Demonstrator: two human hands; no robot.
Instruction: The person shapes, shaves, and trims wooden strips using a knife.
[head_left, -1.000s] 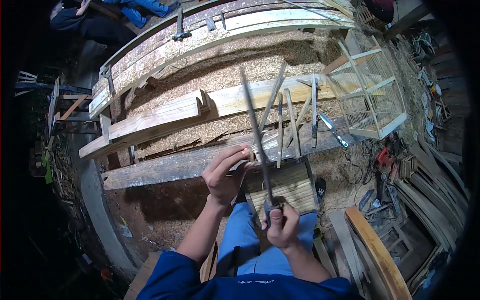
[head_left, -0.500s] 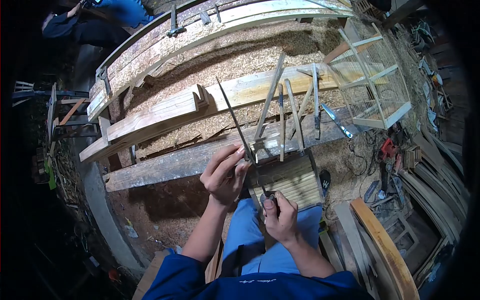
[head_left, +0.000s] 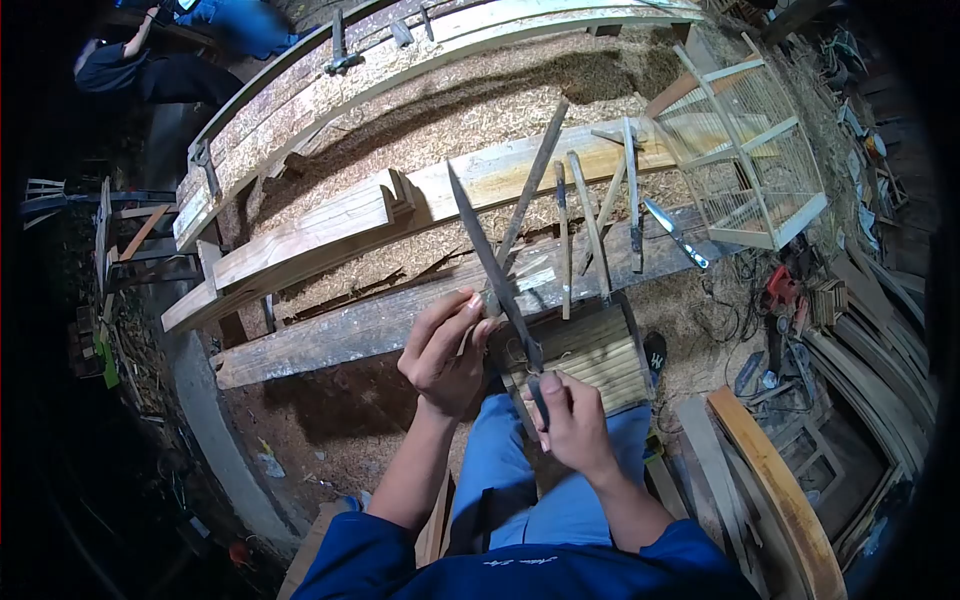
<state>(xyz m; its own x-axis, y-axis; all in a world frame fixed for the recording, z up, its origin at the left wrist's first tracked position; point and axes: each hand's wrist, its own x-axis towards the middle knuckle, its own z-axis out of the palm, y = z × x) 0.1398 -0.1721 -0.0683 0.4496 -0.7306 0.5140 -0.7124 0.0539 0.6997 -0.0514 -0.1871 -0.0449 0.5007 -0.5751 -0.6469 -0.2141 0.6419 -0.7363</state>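
The right hand (head_left: 572,420) wraps its fingers around the handle (head_left: 540,397) of a long tapered file (head_left: 490,255), thumb laid along the top; the left hand (head_left: 447,350) has its fingers bent and close together, thumb and fingertips pinching a small workpiece (head_left: 490,304); its material is too small to tell. The file is held in the air, crossing above the near edge of the weathered plank (head_left: 300,345), tip pointing away from the person; whether it touches the workpiece cannot be told.

Handling: the file is probably stiff and moderately heavy, with weight carried forward of the grip; the handle is the proper hold — the tip appears narrow and likely bites. The workpiece is probably light and easily dropped; hold it by its outer end, clear of the file. A knife (head_left: 676,235) lies across the plank's far edge, toward its right end.
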